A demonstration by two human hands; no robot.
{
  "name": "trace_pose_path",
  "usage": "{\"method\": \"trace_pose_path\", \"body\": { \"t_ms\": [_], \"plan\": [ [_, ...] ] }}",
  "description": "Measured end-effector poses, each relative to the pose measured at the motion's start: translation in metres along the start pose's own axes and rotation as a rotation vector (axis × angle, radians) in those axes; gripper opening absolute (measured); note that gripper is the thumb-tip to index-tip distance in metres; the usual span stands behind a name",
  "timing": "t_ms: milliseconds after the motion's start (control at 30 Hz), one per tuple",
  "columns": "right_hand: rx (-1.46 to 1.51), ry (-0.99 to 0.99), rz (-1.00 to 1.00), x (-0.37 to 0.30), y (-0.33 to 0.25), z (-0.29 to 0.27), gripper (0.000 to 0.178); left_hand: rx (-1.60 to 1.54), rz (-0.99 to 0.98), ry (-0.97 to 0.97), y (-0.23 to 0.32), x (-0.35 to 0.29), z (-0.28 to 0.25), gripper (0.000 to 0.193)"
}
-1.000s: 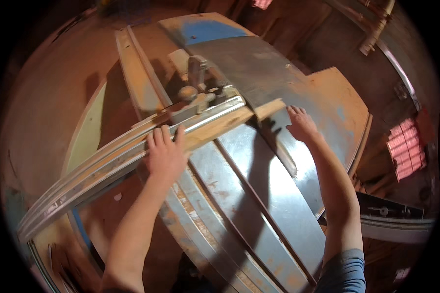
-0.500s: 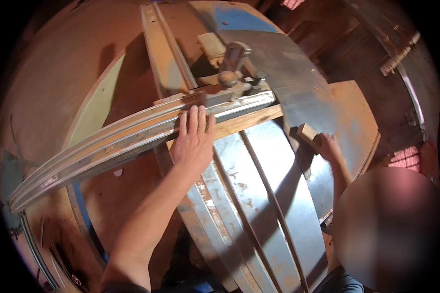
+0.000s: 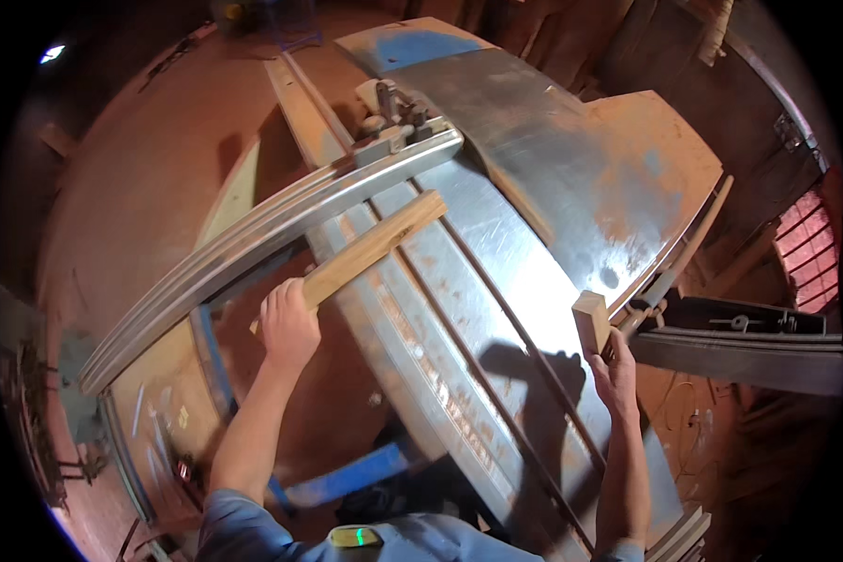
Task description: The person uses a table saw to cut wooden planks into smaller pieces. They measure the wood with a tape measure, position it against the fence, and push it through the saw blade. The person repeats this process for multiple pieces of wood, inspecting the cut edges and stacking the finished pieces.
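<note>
My left hand is wrapped round the near end of a wooden strip. The strip slants up to the right over the grooved metal saw table, apart from the long metal fence behind it. On the right, my right hand grips a short wooden block above the table's right side, with the block's end standing out past the fingers. Both hands cast shadows or sit close to the metal; whether the strip touches the table I cannot tell.
A clamp-like metal fitting sits at the fence's far end. Beyond the table lies a wide worn metal panel with orange and blue patches. A blue bar is near my body, and a dark metal rail stands at the right.
My left hand has gone from resting flat at the fence to gripping the wooden strip, which has come away from the fence towards me. My right hand has brought the block nearer my body.
</note>
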State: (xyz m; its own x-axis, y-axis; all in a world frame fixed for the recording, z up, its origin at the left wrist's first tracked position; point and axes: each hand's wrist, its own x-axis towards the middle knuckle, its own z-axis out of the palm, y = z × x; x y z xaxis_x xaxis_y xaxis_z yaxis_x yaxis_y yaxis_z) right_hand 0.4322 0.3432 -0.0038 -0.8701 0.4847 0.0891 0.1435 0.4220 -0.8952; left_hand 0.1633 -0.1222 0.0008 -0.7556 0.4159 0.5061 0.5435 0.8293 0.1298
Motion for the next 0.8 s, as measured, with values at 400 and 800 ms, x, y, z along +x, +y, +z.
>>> {"method": "trace_pose_path", "body": {
  "t_ms": [400,800],
  "plan": [
    [0.300,-0.170,0.067,-0.136,-0.107,0.061,0.052,-0.663,-0.705,-0.005,0.045,-0.243,-0.200,0.051],
    [0.634,-0.648,0.313,-0.329,-0.193,0.204,0.037,-1.849,-1.043,0.329,0.032,-0.496,-0.319,0.065]
  ]
}}
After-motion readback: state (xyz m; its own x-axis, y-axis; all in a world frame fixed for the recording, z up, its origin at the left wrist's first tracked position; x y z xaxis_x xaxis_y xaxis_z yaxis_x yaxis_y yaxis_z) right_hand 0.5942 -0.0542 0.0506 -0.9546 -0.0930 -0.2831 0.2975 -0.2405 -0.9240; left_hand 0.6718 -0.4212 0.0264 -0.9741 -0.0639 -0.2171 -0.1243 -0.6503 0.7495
